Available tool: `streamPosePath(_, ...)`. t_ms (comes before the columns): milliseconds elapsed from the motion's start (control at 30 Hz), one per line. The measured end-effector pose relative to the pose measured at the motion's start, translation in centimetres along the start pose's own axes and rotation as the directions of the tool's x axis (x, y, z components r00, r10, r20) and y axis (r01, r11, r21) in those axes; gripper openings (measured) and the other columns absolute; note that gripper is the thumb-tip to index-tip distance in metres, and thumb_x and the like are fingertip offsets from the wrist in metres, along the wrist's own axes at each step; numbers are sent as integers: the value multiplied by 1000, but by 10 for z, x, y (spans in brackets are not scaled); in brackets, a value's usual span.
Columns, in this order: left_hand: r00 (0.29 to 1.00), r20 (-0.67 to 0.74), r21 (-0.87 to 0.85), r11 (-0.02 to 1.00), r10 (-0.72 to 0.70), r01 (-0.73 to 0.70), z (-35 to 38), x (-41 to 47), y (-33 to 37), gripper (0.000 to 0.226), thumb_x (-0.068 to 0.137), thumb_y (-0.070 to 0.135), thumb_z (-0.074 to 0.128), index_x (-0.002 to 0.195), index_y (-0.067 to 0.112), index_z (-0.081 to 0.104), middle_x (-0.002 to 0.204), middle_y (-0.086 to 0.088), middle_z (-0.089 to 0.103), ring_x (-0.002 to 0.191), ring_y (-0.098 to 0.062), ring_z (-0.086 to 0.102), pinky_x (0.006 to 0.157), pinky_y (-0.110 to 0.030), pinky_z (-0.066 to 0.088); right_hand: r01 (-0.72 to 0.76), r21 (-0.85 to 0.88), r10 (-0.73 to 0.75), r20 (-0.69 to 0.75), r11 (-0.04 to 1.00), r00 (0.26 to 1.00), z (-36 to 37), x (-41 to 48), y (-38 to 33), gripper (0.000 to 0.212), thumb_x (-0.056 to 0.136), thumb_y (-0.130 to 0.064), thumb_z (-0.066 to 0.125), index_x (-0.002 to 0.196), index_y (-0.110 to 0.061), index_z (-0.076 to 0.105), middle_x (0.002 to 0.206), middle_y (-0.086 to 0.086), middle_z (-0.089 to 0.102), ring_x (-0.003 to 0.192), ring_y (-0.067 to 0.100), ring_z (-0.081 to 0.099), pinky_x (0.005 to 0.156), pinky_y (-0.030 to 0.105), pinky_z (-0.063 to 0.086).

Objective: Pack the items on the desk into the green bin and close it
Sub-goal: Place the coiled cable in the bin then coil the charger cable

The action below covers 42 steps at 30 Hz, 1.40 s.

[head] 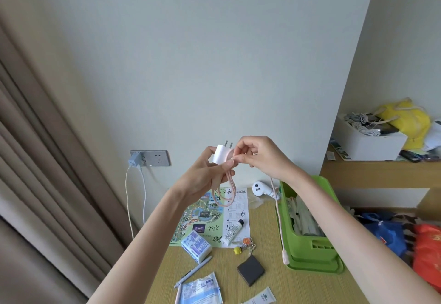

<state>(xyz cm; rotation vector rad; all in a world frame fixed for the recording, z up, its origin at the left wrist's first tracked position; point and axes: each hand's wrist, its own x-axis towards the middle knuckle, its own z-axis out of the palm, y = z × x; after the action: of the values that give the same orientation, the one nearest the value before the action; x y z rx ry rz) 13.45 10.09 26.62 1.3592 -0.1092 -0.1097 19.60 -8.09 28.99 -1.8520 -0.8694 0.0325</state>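
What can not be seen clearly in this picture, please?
- Green bin, head view: the right forearm covers part of its inside, so its full contents are hidden.
- Charger: the fingers of the left hand and right hand cover how the pink cable joins it.
- White tube: cut off by the bottom edge.
- Map: handwriting too small to read fully.
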Motion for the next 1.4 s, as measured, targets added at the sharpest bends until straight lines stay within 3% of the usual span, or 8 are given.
streamPosePath(167,998,61,144,990,-17,8,2,-1,-3,49,86,18,72,122,1,43,110,-38,59,100,-22,67,76,-32,49,-10,-44,5,-111,999,994,1,0,6,29,73,-13,83,79,-22,56,75,1,60,59,13,49,58,20,39)
streamPosePath(233,998,66,136,991,-6,-3,3,0,-2,53,84,21,73,122,1,42,107,-42,56,89,-18,68,72,-31,49,-35,-47,30,-100,998,995,-2,-1,9,26,75,-17,82,83,-22,58,79,-5,63,59,13,51,56,20,39)
streamPosePath(333,1000,27,110,994,13,-16,5,2,2,53,84,19,73,123,2,42,97,-23,63,76,-20,60,66,-31,46,-65,65,68,-51,996,996,-5,-3,15,13,82,-17,76,84,-15,64,69,-8,68,55,8,53,49,18,39)
streamPosePath(633,994,86,367,930,-62,26,5,0,-3,43,91,27,66,122,10,42,96,-7,71,83,-20,59,74,-35,46,-49,11,50,-4,999,999,-11,-5,21,16,87,-24,71,74,-16,68,56,-5,61,51,10,51,52,19,43)
streamPosePath(833,999,30,113,993,-28,25,5,5,-1,40,86,19,65,119,10,44,92,-7,66,81,-19,55,76,-33,42,-178,233,174,36,956,984,-16,-18,37,36,92,-43,60,85,-8,66,65,-1,62,59,11,54,65,22,46)
streamPosePath(967,1000,-14,-46,999,9,-9,0,11,8,38,92,3,59,125,8,41,94,-10,65,76,-17,57,68,-26,45,-217,338,228,8,916,974,-15,-37,58,37,100,-32,48,87,-4,68,65,-4,52,66,13,52,83,37,52)
streamPosePath(1167,1000,1,-1,1000,-17,17,16,12,4,37,93,-2,55,127,5,41,108,-15,64,80,-16,58,75,-30,45,-105,371,189,-198,923,962,7,-33,45,32,103,-21,45,78,-5,58,50,0,50,44,16,48,55,32,52)
streamPosePath(1400,998,2,19,998,66,-66,33,13,-1,43,90,14,61,128,8,40,104,-17,58,96,-27,58,92,-46,42,-210,481,307,-133,851,942,17,-32,32,48,95,-37,58,80,8,64,57,10,61,46,20,58,46,24,46)
